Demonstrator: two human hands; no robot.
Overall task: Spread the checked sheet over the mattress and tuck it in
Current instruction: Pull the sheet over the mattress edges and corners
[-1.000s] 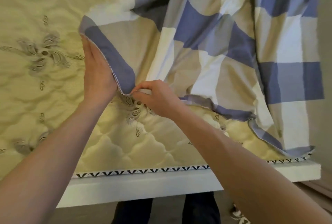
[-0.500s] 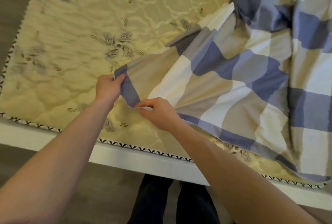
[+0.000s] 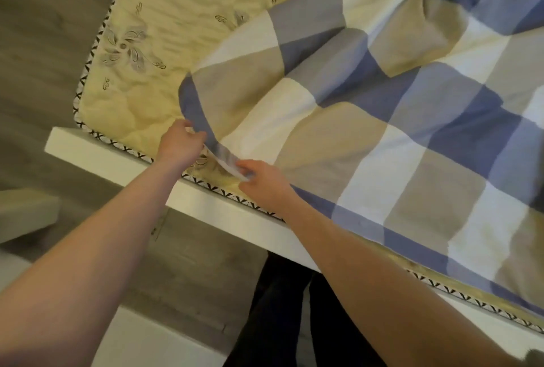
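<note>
The checked sheet point(image 3: 368, 107), in blue, beige and white squares, lies rumpled over the right part of the yellow quilted mattress point(image 3: 164, 13). Its blue-edged corner hangs lifted near the mattress's front edge. My left hand point(image 3: 181, 143) pinches the blue hem at the corner's left side. My right hand point(image 3: 260, 176) grips the same hem a little to the right, near the patterned mattress piping. The mattress's left corner lies bare.
A white bed frame edge point(image 3: 123, 160) runs diagonally below the mattress. Grey wood floor point(image 3: 44, 42) lies to the left. A pale object point(image 3: 26, 213) sits at the left edge. My dark-trousered legs point(image 3: 288, 322) stand against the frame.
The sheet corner has been pulled towards the front edge and left corner of the mattress. Both hands came closer to the piping. The view swung so the floor on the left shows.
</note>
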